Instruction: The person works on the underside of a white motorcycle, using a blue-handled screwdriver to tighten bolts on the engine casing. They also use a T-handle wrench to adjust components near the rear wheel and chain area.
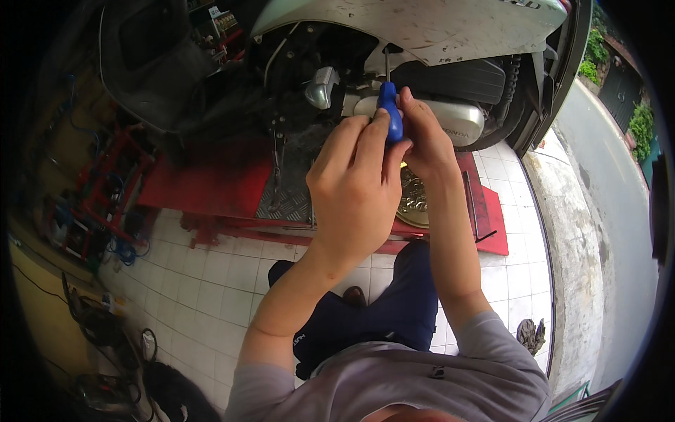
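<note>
A screwdriver with a blue handle [388,95] points away from me, its shaft reaching up under the lower edge of a scooter's white body panel [415,32]. My left hand [355,165] is closed on the handle, with fingers along its left side. From the right, my right hand [427,137] also closes around the handle; part of its grip is hidden behind the tool and the left hand. The tip meets the scooter near a dark gap at the panel's edge, and what it touches there is too small to tell. Below the panel lies the silver engine cover [450,123].
The scooter stands on a red lift platform [204,183] with a black tread plate. A gold-coloured round tray [402,211] of small metal parts sits behind my right wrist. To its right lies a bent metal rod [472,204]. A dark rag [530,336] rests on the tiled floor.
</note>
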`<state>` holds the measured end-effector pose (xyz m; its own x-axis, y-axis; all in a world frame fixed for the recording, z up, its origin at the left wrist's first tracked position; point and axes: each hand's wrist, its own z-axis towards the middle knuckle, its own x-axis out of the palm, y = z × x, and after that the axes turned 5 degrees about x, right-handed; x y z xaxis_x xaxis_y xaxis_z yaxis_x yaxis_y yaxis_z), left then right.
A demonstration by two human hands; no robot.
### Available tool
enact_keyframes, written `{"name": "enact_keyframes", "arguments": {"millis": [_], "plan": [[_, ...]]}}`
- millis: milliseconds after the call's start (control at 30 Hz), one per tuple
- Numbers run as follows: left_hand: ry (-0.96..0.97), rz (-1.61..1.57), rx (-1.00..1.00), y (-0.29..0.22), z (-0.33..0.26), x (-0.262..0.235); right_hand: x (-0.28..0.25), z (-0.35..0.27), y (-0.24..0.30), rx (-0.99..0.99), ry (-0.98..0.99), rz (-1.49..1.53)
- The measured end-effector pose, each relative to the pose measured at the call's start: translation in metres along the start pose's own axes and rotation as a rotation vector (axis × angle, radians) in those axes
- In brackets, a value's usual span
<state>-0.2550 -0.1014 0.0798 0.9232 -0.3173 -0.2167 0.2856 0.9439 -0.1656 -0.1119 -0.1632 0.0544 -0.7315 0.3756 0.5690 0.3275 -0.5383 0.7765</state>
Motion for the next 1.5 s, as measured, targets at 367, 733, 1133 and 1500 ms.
{"name": "enact_keyframes", "arguments": {"millis": [367, 733, 1133, 1500], "plan": [[-0.027, -0.09, -0.081, 0.015, -0.008, 0.004, 0.005, 0.004, -0.005, 0.031, 0.101, 0.13], [0.026, -0.031, 0.125, 0.011, 0.002, 0.005, -0.001, 0.005, 0.005, 0.045, 0.197, 0.109], [0.087, 0.083, 0.313, 0.015, 0.007, 0.005, -0.005, 0.006, 0.016, 0.091, 0.256, -0.007], [0.178, 0.044, 0.263, 0.008, 0.007, 0.012, 0.006, 0.003, 0.013, 0.032, -0.019, 0.075]]}}
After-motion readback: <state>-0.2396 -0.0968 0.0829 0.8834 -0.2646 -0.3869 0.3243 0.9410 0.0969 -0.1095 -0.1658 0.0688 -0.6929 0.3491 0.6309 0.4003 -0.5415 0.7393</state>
